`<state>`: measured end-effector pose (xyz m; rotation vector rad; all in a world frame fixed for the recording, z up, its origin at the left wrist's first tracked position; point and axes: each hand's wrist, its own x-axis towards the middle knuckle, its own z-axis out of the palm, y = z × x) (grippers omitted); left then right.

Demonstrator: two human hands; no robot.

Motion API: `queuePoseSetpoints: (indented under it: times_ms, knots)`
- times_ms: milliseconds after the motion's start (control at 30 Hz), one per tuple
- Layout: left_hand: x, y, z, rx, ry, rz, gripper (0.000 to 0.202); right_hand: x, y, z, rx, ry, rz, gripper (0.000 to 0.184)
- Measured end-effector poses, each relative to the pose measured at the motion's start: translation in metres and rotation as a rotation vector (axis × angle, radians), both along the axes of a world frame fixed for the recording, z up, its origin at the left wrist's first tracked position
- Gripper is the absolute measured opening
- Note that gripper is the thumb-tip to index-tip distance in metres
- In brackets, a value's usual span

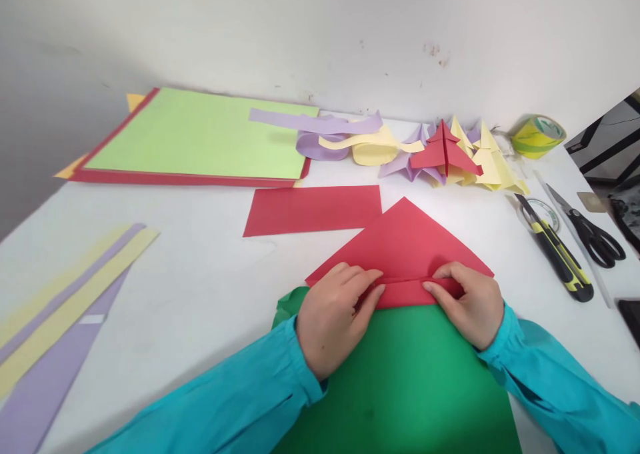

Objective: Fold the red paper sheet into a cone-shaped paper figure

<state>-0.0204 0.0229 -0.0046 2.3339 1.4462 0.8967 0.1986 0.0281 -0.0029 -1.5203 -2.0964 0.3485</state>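
Note:
A sheet of red paper (405,241), folded to a point at the far side, lies partly over a green sheet (415,374). Along its near edge runs a narrow folded strip. My left hand (340,314) pinches that strip left of its middle between thumb and fingers. On the right part of the same strip, my right hand (467,301) pinches too, its thumb on the near side. The paper's near corners are partly covered by my hands. Just beyond, on the left, lies a flat red paper rectangle (315,209).
Light green sheets (200,134) over red ones lie back left, with paper strips (75,294) nearer. Curled strips (340,134) and folded paper planes (445,154) line the wall. At right are tape (537,137), a box cutter (555,251) and scissors (590,231).

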Motion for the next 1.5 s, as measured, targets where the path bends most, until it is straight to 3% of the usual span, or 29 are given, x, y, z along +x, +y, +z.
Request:
queuePoseSetpoints:
  times_ms: [233, 367, 467, 567, 633, 700, 800, 933, 1333, 1500]
  knots:
    - [-0.006, -0.006, -0.002, 0.165, 0.204, 0.059, 0.034, -0.003, -0.004, 0.000, 0.058, -0.037, 0.003, 0.015]
    - [-0.010, -0.003, -0.004, 0.169, 0.288, 0.078, 0.036, -0.005, -0.005, -0.001, 0.090, -0.079, 0.015, 0.015]
    - [-0.007, -0.005, -0.001, 0.250, 0.343, 0.060, 0.031, -0.005, -0.005, -0.002, 0.092, -0.081, 0.028, 0.014]
    - [0.001, -0.016, 0.003, 0.368, 0.348, -0.071, 0.027, -0.005, -0.005, -0.003, 0.087, -0.087, 0.050, 0.013]
    - [0.008, -0.027, 0.002, 0.343, 0.333, -0.236, 0.030, -0.005, -0.006, -0.003, 0.086, -0.088, 0.048, 0.012]
    - [0.015, -0.037, -0.003, 0.271, 0.348, -0.273, 0.037, -0.005, -0.006, -0.004, 0.086, -0.080, 0.032, 0.012]
    - [0.020, -0.046, -0.015, 0.225, 0.361, -0.209, 0.051, -0.006, -0.006, -0.004, 0.097, -0.072, 0.009, 0.012]
    - [0.021, -0.047, -0.023, 0.188, 0.373, -0.197, 0.052, -0.007, -0.006, -0.003, 0.106, -0.093, 0.002, 0.012]
    - [0.019, -0.048, -0.016, 0.101, 0.497, -0.204, 0.053, -0.007, -0.007, -0.007, 0.116, -0.112, -0.030, 0.013]
    - [0.019, -0.049, -0.015, 0.100, 0.510, -0.203, 0.054, -0.004, -0.008, -0.007, 0.127, -0.193, -0.091, 0.022]
